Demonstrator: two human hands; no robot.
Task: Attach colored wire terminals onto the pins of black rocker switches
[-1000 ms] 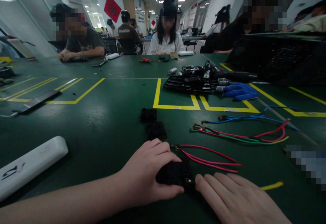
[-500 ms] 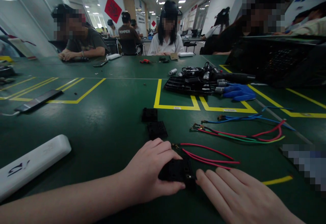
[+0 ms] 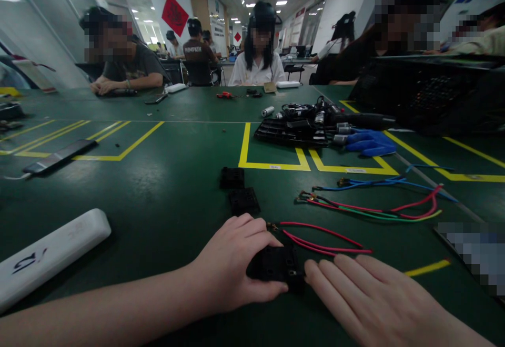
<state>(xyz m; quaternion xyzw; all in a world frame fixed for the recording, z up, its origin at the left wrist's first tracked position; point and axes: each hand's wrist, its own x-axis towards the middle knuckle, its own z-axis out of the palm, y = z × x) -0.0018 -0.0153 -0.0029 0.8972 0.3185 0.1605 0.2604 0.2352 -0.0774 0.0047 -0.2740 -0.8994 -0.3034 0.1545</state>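
My left hand [image 3: 240, 263] grips a small black plastic housing [image 3: 278, 264] low over the green table, thumb on the near side and fingers on the far side. My right hand [image 3: 366, 289] is at the housing's right end, with its fingers bent and pressed together. Its thumb is hidden, and whatever it pinches cannot be made out. Beyond my left hand lie two similar black plastic parts, a nearer one [image 3: 243, 200] and a farther one [image 3: 232, 177]. Red wires [image 3: 323, 247] with metal terminals lie just behind the housing.
Blue wires [image 3: 379, 183] and a red and green wire bundle [image 3: 374, 213] lie at right. Behind them is a heap of black cables [image 3: 303, 113] with a blue glove [image 3: 369, 143]. A white elongated case [image 3: 59, 257] is at left, near a phone [image 3: 59, 156]. Other people sit across the table.
My right hand has shifted very slightly, its knuckles a little higher. My left hand keeps hold of the black housing in nearly the same place.
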